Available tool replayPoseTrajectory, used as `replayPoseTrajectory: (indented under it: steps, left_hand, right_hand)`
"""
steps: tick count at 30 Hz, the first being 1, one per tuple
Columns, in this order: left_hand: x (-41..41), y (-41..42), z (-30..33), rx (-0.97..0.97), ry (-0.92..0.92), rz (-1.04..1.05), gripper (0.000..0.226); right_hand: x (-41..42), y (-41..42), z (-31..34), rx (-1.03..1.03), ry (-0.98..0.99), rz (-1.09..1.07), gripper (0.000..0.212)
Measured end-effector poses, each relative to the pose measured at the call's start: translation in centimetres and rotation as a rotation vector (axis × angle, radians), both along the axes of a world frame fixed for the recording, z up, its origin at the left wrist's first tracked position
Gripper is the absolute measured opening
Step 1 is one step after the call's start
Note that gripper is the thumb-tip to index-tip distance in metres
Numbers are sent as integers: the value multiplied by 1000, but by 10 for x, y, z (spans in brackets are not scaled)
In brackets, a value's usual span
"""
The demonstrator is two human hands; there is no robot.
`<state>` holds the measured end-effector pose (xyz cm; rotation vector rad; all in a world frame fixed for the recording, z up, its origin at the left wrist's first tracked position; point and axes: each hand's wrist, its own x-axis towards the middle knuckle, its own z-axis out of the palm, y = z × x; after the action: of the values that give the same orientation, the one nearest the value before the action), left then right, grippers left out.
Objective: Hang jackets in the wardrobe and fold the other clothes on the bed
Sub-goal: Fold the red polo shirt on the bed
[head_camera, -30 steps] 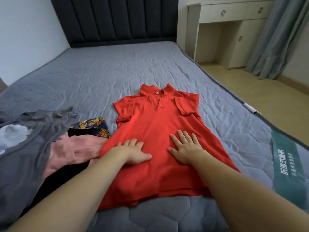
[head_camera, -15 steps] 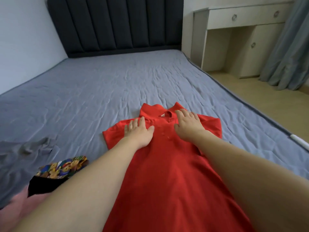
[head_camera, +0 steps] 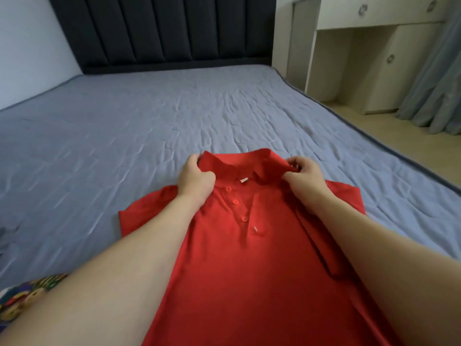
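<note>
Head view, hands (head_camera: 245,178) pinching polo collar (head_camera: 239,162)

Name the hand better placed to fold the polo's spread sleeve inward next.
Left, probably. The left hand grips the collar beside the spread sleeve; the right hand is on the far side.

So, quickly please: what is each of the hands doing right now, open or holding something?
Left hand: closed, gripping the left end of the collar of the red polo shirt.
Right hand: closed, pinching the right end of the same collar.
</note>
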<state>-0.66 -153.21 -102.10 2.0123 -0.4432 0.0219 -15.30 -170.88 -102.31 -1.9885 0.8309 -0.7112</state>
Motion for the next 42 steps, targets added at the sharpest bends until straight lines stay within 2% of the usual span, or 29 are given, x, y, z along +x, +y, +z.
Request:
replayPoseTrajectory:
  steps: [1, 2, 3, 4, 6, 7, 8, 9, 11, 12, 15, 17, 19, 22, 26, 28, 30, 31, 33, 36, 38, 40, 42]
  left_hand:
    - [-8, 8, 9, -112, -3, -55, 25]
    - [-17, 17, 16, -135, -89, -102, 14]
    - [-27, 28, 22, -94, -226, -160, 13]
    - [-38, 43, 28, 11, -355, -243, 11]
    - [-58, 69, 33, 413, -502, -471, 25]
    - [-65, 81, 32, 608, -443, -549, 28]
    - [-71, 88, 29, 687, -316, -562, 23]
    - [-78, 91, 28, 645, -209, -532, 18]
    - [-86, 82, 25, 491, -128, -400, 24]
    - [-86, 76, 18, 506, -122, -337, 32]
    - [-78, 65, -11, 825, -171, -273, 62]
    - [-65, 64, -27, 890, -189, -229, 65]
    - [-49, 62, -31, 828, -237, -191, 61]
    - [-38, 60, -23, 761, -334, -185, 54]
    - [-47, 86, -17, 765, -488, 90, 58]
    - [-49, 109, -20, 842, -372, 139, 63]
    - [-48, 123, -22, 922, -220, 71, 65]
    - [-48, 125, -24, 934, -214, 47, 65]
    - [-52, 120, -22, 937, -330, 66, 67]
    - [-71, 113, -2, 1061, -501, 191, 68]
    - [-77, 114, 10, 1157, -451, 135, 58]
    - [-75, 117, 22, 1248, -283, 54, 46]
    - [-67, 122, 39, 1148, -131, 77, 47]
  right_hand:
    - [-9, 2, 5, -23, -48, 23, 21]
    - [-18, 5, 8, -95, -68, 49, 17]
    - [-29, 8, 12, -179, -69, 81, 21]
    - [-43, 13, 17, -273, -47, 129, 21]
    - [-69, 17, 23, -455, 62, 238, 20]
    - [-80, 18, 26, -501, 95, 283, 23]
    - [-88, 21, 29, -504, 76, 316, 24]
    - [-91, 25, 32, -490, 15, 327, 28]
    - [-82, 35, 40, -500, -44, 327, 44]
    - [-74, 41, 40, -515, 35, 328, 48]
    - [-47, 63, 8, -593, 512, 374, 55]
    - [-42, 79, -24, -704, 658, 330, 65]
    - [-43, 85, -37, -748, 649, 238, 77]
    - [-39, 82, -36, -697, 668, 210, 67]
    - [-34, 84, -35, -624, 721, 212, 63]
    - [-33, 85, -34, -615, 734, 208, 63]
    - [-35, 85, -31, -617, 720, 209, 63]
    - [-36, 86, -31, -626, 708, 209, 63]
    - [-40, 89, -33, -660, 694, 199, 64]
    - [-42, 91, -34, -715, 666, 171, 67]
    - [-44, 95, -31, -810, 539, 175, 68]
    - [-45, 103, -27, -941, 383, 347, 64]
    - [-44, 107, -25, -1031, 360, 558, 60]
